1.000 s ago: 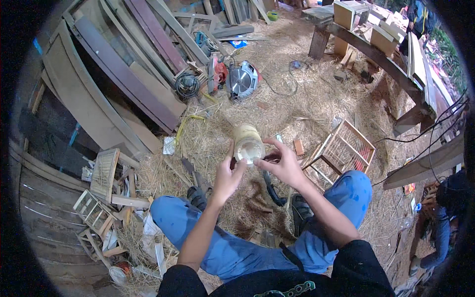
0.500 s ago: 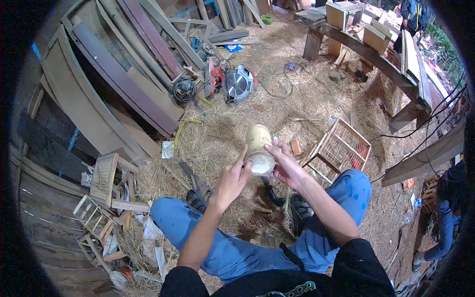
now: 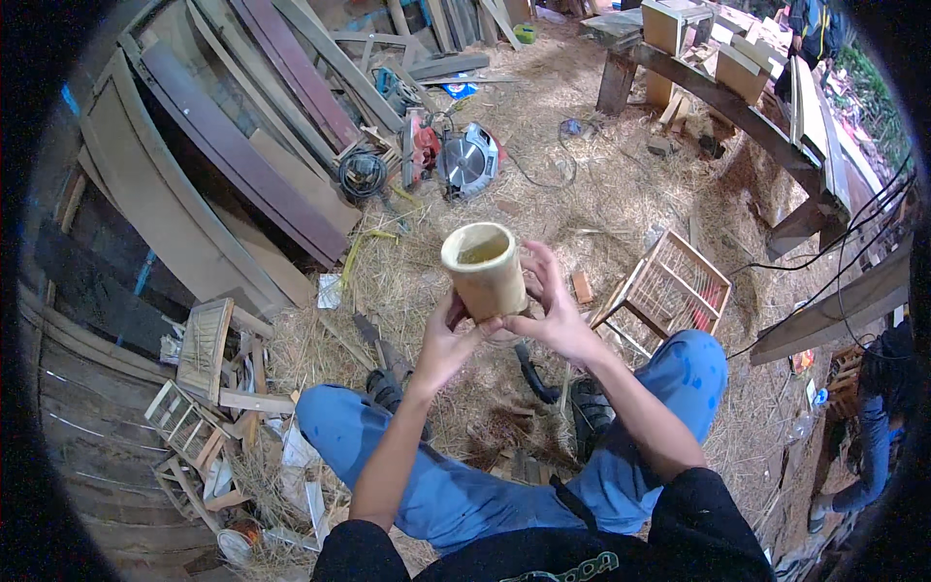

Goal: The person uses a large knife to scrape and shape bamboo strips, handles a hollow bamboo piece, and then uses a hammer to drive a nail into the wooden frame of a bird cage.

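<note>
Swinging rim-up since the earlier frame, the bamboo cup [image 3: 488,289] is resting in the left hand [image 3: 451,339] and right hand [image 3: 555,318], fingers gripping its lower part, above the straw-strewn floor [image 3: 621,189]. Its hollow is already showing; what is left isn't.

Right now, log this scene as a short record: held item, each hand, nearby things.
Held: hollow, pale yellow wood-like cylinder, open end up
Left hand: around its lower left side
Right hand: at its lower right side
Rightward: brown wooden slatted frame
Beyond: silver power saw with round metal disc
Floor: strewn with straw-coloured strands
</note>
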Tool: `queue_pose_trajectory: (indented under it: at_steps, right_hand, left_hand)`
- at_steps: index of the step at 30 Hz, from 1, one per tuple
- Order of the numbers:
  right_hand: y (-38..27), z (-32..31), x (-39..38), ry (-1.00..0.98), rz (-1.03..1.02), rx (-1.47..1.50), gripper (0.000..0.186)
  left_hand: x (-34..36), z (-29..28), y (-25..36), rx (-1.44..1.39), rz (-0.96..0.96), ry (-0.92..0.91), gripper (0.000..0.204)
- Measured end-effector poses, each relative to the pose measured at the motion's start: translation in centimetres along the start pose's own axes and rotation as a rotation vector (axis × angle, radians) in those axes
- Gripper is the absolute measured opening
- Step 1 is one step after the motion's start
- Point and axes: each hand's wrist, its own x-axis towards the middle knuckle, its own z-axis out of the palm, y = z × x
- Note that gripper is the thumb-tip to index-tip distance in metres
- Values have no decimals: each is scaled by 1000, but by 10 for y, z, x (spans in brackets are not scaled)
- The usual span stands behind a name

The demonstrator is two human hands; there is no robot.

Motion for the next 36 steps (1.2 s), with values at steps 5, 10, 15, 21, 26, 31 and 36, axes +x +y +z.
queue_pose_trajectory:
  at_steps: [5, 10, 15, 21, 26, 31, 36]
  right_hand:
    - [1, -12, -3, -32, -81, -200, 88]
    - [-12, -1, -10, -40, -340, -500, 87]
    - [-21, 5, -11, 20, -483, -628, 80]
    - [-21, 18, -8, 21, -429, -624, 84]
    - [-17, 30, -7, 18, -338, -538, 89]
    - [-8, 45, -10, -18, -274, -523, 95]
    - [-17, 67, -8, 18, -276, -470, 94]
  left_hand:
    - [2, -2, 14, 354, 25, -21, 91]
    - [0, -4, 30, 492, 331, 94, 78]
    - [-3, -7, 36, 484, 307, 84, 78]
    - [-8, -17, 35, 424, 261, 74, 77]
    - [-20, -28, 38, 519, 328, 96, 77]
    - [-32, -47, 36, 508, 352, 72, 77]
    - [-46, -56, 50, 556, 372, 138, 76]
